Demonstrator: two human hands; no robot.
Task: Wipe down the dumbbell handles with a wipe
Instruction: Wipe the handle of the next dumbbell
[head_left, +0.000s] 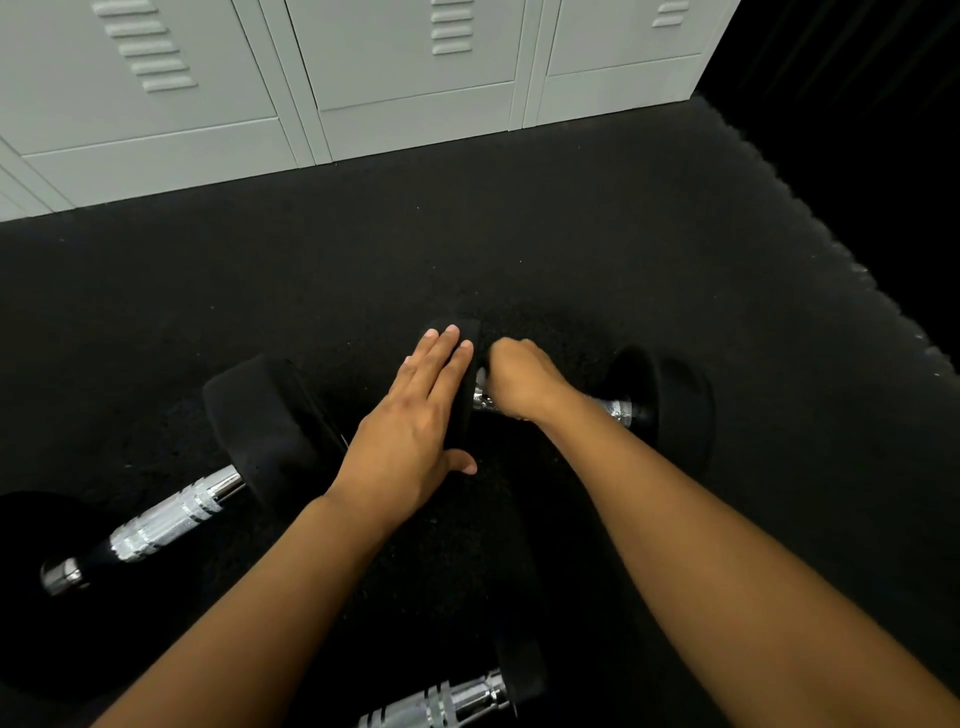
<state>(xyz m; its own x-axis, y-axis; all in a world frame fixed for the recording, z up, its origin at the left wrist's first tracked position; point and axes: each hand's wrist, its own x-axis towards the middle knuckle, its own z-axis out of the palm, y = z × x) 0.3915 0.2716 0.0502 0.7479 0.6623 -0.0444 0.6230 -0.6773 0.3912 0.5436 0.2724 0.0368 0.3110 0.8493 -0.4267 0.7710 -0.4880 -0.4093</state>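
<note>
A black dumbbell with a chrome handle (615, 409) lies across the dark floor at centre right. My right hand (522, 376) is curled round that handle close to its left weight; a sliver of white wipe (481, 375) shows under the fingers. My left hand (415, 415) lies flat with straight fingers on the left weight head (465, 332) of this dumbbell. A second dumbbell (171, 514) lies at lower left, its knurled chrome handle bare. A third dumbbell's handle (447, 699) shows at the bottom edge between my forearms.
Pale grey metal lockers (363, 78) stand along the far side. The black rubber floor mat (571, 249) ends in a jagged edge at the right, with darkness beyond.
</note>
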